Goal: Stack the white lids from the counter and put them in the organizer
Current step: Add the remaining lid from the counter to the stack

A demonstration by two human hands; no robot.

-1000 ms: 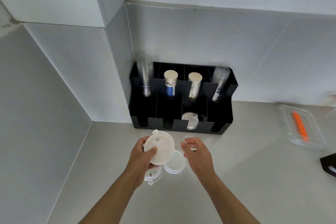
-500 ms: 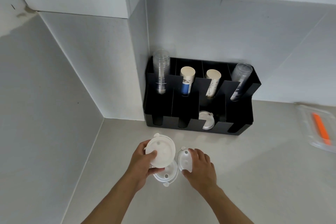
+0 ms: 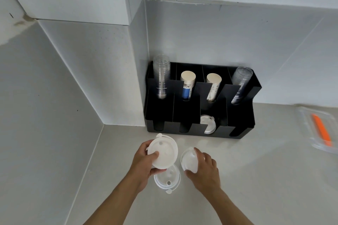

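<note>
My left hand holds a small stack of white lids tilted up above the counter. My right hand grips another white lid by its edge, lifted just off the counter to the right of the stack. One more white lid lies flat on the counter below the stack. The black organizer stands against the wall behind them. A white lid stands in its third front slot.
The organizer's back slots hold clear cups, two paper cup stacks and more clear cups. A clear box with an orange item lies at the far right. Walls close in at the left and behind.
My right hand has closed on the lid at the right and lifted it off the counter. The left hand still holds its stack. The view has shifted left, so the organizer sits further right.
</note>
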